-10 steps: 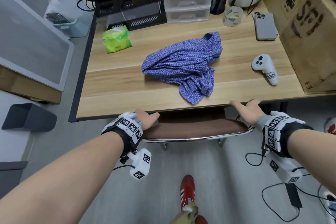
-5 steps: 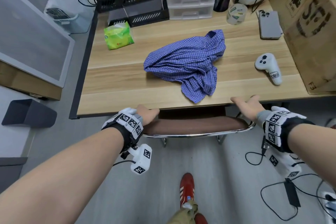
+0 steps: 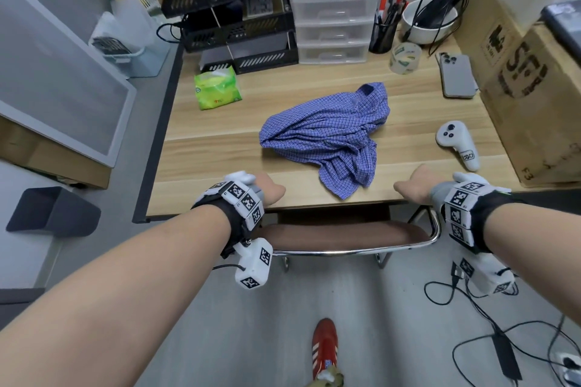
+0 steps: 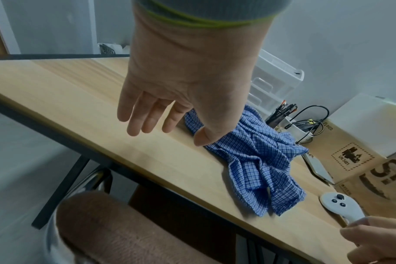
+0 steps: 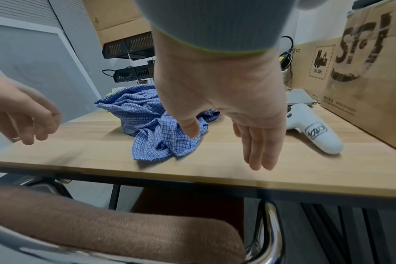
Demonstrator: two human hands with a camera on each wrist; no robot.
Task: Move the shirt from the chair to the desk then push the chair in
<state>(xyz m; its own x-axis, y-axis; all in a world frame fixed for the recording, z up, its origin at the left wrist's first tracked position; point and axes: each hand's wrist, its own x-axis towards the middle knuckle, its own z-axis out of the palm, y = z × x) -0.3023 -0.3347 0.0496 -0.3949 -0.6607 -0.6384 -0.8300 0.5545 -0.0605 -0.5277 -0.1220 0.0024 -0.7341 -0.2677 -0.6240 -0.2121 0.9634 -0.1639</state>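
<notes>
The blue checked shirt [image 3: 327, 138] lies crumpled on the wooden desk [image 3: 220, 151], near its front edge. The chair's brown backrest [image 3: 342, 236] with its chrome frame stands close against that edge, and the seat is hidden under the desk. My left hand [image 3: 270, 191] hovers over the desk edge left of the shirt, fingers relaxed and holding nothing [image 4: 167, 135]. My right hand [image 3: 413, 185] hovers right of the shirt, fingers straight and empty [image 5: 226, 150]. Neither hand touches the backrest [image 5: 102, 228] or the shirt [image 5: 147, 121].
On the desk are a green tissue pack [image 3: 217, 89], a white controller [image 3: 457, 144], a phone [image 3: 457, 75], a tape roll [image 3: 405, 58], plastic drawers [image 3: 333, 25] and black trays [image 3: 232, 16]. A cardboard box [image 3: 534, 88] stands at the right. Cables [image 3: 503, 339] trail on the floor.
Both hands have let go of the chair's backrest and risen over the desk's front edge. The chair stands a little closer to the desk.
</notes>
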